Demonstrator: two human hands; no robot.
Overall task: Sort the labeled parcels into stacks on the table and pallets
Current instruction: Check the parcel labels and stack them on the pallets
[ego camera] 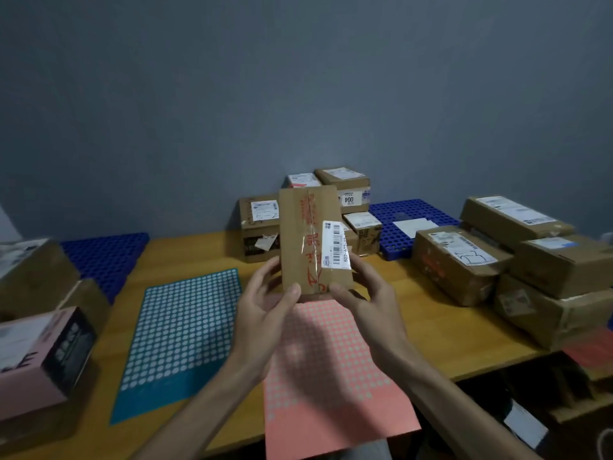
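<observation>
Both hands up close: left hand (265,313) and right hand (371,300) pinch the bottom corners of a flat cardboard parcel (306,234), held upright above the pink dotted sheet (331,376) at the bench's (431,330) near edge. Roughly midway, I'd guess: box stacks (464,260) line the far and right edges, but this one's unplaced.

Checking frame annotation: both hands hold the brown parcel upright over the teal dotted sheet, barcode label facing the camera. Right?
Wrong sheet. The head view shows the left hand and right hand holding the brown parcel upright over the pink dotted sheet, barcode label facing the camera; the teal dotted sheet lies to the left.
</observation>
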